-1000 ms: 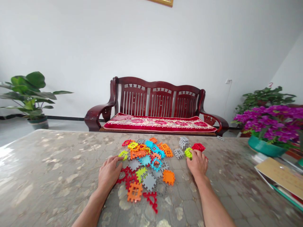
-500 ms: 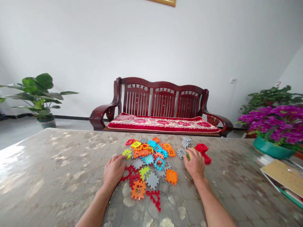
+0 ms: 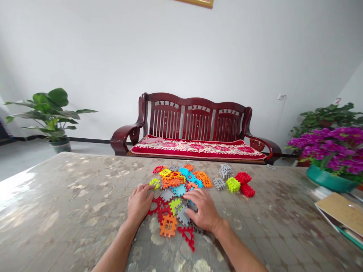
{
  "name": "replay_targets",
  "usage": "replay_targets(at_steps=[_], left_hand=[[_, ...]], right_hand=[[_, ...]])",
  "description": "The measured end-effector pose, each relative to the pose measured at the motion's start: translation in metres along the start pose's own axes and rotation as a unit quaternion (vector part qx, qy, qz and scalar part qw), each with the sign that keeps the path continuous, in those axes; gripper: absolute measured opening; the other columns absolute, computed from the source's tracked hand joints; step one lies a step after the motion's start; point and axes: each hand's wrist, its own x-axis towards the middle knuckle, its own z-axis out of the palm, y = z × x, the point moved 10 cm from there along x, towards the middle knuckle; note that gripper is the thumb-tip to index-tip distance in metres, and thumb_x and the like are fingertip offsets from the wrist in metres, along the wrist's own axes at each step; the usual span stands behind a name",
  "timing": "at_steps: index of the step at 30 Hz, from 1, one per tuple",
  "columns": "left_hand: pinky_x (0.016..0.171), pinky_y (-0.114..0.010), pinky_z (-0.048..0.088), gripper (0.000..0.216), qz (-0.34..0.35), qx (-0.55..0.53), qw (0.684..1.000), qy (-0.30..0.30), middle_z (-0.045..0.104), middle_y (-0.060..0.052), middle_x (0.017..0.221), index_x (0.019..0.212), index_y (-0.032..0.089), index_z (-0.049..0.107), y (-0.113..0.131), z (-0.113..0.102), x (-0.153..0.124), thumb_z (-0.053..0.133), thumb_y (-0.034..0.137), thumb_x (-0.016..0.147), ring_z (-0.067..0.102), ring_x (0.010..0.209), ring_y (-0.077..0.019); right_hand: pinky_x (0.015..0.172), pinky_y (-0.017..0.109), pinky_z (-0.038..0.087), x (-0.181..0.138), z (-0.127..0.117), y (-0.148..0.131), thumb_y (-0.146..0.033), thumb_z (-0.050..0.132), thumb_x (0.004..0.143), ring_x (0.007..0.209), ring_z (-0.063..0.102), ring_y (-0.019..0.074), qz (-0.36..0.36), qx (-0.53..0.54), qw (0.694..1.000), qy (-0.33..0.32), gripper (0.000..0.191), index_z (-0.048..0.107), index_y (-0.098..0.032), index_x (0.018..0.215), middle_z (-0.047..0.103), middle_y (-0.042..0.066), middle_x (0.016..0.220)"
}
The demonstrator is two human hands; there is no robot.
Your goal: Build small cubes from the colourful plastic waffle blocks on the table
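Note:
A loose pile of flat plastic interlocking pieces with notched edges lies in front of me. My left hand (image 3: 140,204) rests at the pile's left side, open, its fingertips by a yellow-green piece (image 3: 154,183). My right hand (image 3: 204,210) is over the pile's right side, thumb and fingers apart, near a grey square piece (image 3: 183,215); it hides some pieces beneath it. Close to me lie an orange square window piece (image 3: 168,226) and a red triangular piece (image 3: 187,237). Blue pieces (image 3: 187,175) and an orange piece (image 3: 204,179) sit at the back.
Right of the pile stand a yellow-green stack (image 3: 233,184), red stacks (image 3: 243,178), a grey stack (image 3: 225,171) and a grey piece (image 3: 219,184). A teal flower pot (image 3: 330,180) and a brown folder (image 3: 343,211) are at the table's right. Behind is a wooden bench (image 3: 197,122).
My right hand has moved left from the yellow-green stack, now uncovered, to over the pile. My left hand stays at the pile's left side.

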Motion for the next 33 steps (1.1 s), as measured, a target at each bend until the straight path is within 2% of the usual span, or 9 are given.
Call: replay_targets(at_steps=[3,6,10,13,16,20,26,30,33], left_hand=[[0.099,-0.035,0.04,0.036,0.0,-0.002,1.0,0.003,0.062,-0.002,0.127,0.112,0.03,0.068,0.002,-0.002,-0.001,0.043,0.028,0.086,0.054,0.116,-0.0224],[0.1,-0.035,0.039,0.036,-0.001,-0.003,1.0,0.0,0.062,-0.002,0.128,0.112,0.029,0.068,0.002,-0.001,-0.001,0.043,0.028,0.086,0.054,0.117,-0.0228],[0.098,-0.037,0.041,0.037,-0.005,-0.004,1.0,-0.002,0.061,-0.002,0.129,0.112,0.03,0.068,0.0,0.001,-0.001,0.043,0.028,0.086,0.054,0.118,-0.0239],[0.098,-0.038,0.041,0.037,-0.008,-0.002,1.0,-0.004,0.061,-0.002,0.129,0.112,0.03,0.068,-0.001,0.002,0.0,0.042,0.028,0.086,0.054,0.118,-0.0245],[0.097,-0.038,0.041,0.037,-0.01,-0.002,1.0,-0.003,0.061,-0.002,0.128,0.112,0.031,0.068,-0.001,0.002,0.0,0.042,0.028,0.085,0.054,0.118,-0.0246],[0.096,-0.039,0.042,0.037,-0.008,0.0,1.0,0.003,0.062,-0.002,0.128,0.111,0.031,0.068,0.0,0.001,0.0,0.043,0.029,0.085,0.054,0.118,-0.025],[0.097,-0.038,0.041,0.036,-0.005,-0.002,1.0,0.007,0.062,-0.001,0.128,0.11,0.032,0.069,-0.002,0.002,0.0,0.044,0.029,0.085,0.054,0.117,-0.024],[0.096,-0.038,0.042,0.036,-0.006,-0.002,1.0,0.007,0.061,-0.001,0.129,0.111,0.033,0.068,-0.003,0.004,0.001,0.044,0.029,0.085,0.054,0.117,-0.0244],[0.096,-0.038,0.041,0.036,-0.003,-0.003,1.0,0.008,0.061,-0.001,0.128,0.111,0.032,0.068,-0.002,0.004,0.001,0.044,0.03,0.085,0.054,0.117,-0.0241]], right_hand=[[0.105,0.038,0.031,0.001,0.015,-0.02,-0.034,0.068,0.075,0.118,0.049,0.0209,-0.04,-0.001,0.998,-0.041,0.048,0.059,-0.027,0.122,0.062,0.003,0.127],[0.106,0.038,0.029,0.0,0.021,-0.018,-0.031,0.065,0.076,0.117,0.048,0.0202,-0.044,-0.014,0.998,-0.052,0.042,0.061,-0.028,0.117,0.065,0.001,0.119],[0.104,0.04,0.03,-0.001,0.011,-0.001,-0.017,0.061,0.071,0.114,0.049,0.0221,-0.024,-0.045,0.999,-0.005,0.035,0.066,-0.025,0.105,0.066,0.002,0.113],[0.099,0.039,0.035,0.0,0.002,0.003,-0.014,0.058,0.074,0.107,0.052,0.0217,-0.006,-0.044,0.998,0.035,0.026,0.067,-0.023,0.097,0.067,0.004,0.106],[0.094,0.037,0.038,0.002,0.008,-0.009,-0.018,0.059,0.078,0.1,0.053,0.0202,-0.025,-0.017,0.999,0.017,0.022,0.066,-0.024,0.098,0.068,0.003,0.102],[0.099,0.037,0.036,0.004,0.03,-0.025,-0.022,0.06,0.078,0.11,0.05,0.0208,-0.038,-0.009,0.998,-0.04,0.037,0.062,-0.025,0.114,0.065,0.002,0.117],[0.104,0.04,0.032,0.005,0.042,-0.015,-0.019,0.056,0.073,0.119,0.044,0.0242,0.015,-0.066,0.996,-0.055,0.054,0.055,-0.025,0.127,0.057,0.004,0.131],[0.104,0.04,0.032,0.009,0.042,-0.013,-0.019,0.057,0.07,0.118,0.044,0.0246,0.027,-0.081,0.995,-0.058,0.06,0.052,-0.025,0.129,0.058,0.005,0.129],[0.101,0.04,0.033,0.012,0.041,-0.013,-0.022,0.058,0.071,0.113,0.046,0.0249,0.035,-0.085,0.994,-0.059,0.054,0.055,-0.025,0.125,0.061,0.006,0.121]])
